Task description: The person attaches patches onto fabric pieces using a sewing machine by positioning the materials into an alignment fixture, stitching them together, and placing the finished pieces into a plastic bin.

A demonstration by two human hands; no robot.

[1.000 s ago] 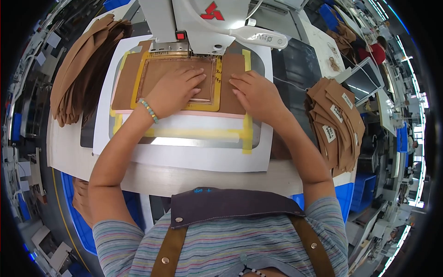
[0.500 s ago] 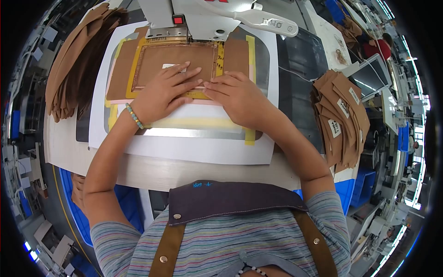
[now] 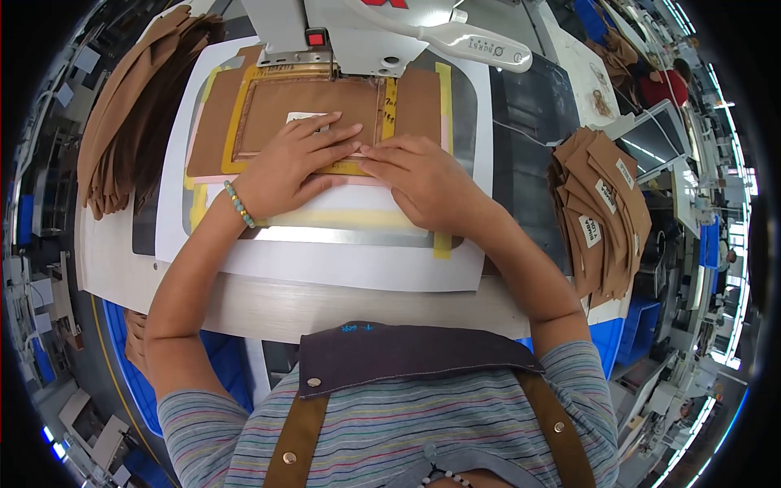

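Observation:
Under the sewing machine head lies a brown fabric piece, with a yellow frame on top of it. A white label sits inside the frame, partly covered by my left hand, which rests flat with its fingers spread over the frame's lower part. My right hand lies at the frame's lower right corner, fingertips close to those of my left hand. Its fingers are stretched out on the frame's edge. Yellow tape runs down the right side.
Brown pieces hang in a stack at the left. Labelled brown pieces are stacked at the right. A white lamp juts out beside the machine. Blue bins stand below the table. A person in red is far off at the right.
Both hands have moved down toward the frame's lower edge, and my right hand has shifted left beside my left hand. The white label has come into view. The camera view has shifted slightly.

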